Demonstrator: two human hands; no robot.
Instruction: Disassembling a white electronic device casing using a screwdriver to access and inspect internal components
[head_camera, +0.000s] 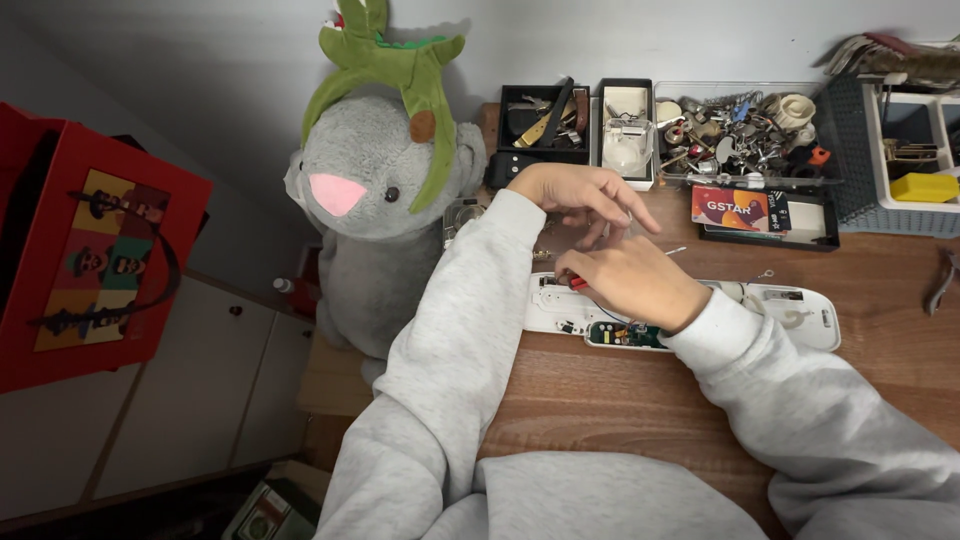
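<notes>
A long white plastic device (790, 312) lies opened on the wooden desk (620, 400), a green circuit board (625, 336) showing at its near edge. My right hand (630, 280) rests over the device's left part, closed on a small red-handled tool (578, 283) whose tip points left. My left hand (585, 195) hovers just behind it with fingers spread and bent down toward the device, holding nothing that I can see. A thin white stick (676, 251) pokes out beside my right hand.
A grey plush animal (375, 200) with green antlers sits at the desk's left end. Black trays (545, 120) and a clear box of small metal parts (740, 130) line the back, beside a grey basket (880, 160). Pliers (943, 280) lie far right. A red bag (90, 250) hangs left.
</notes>
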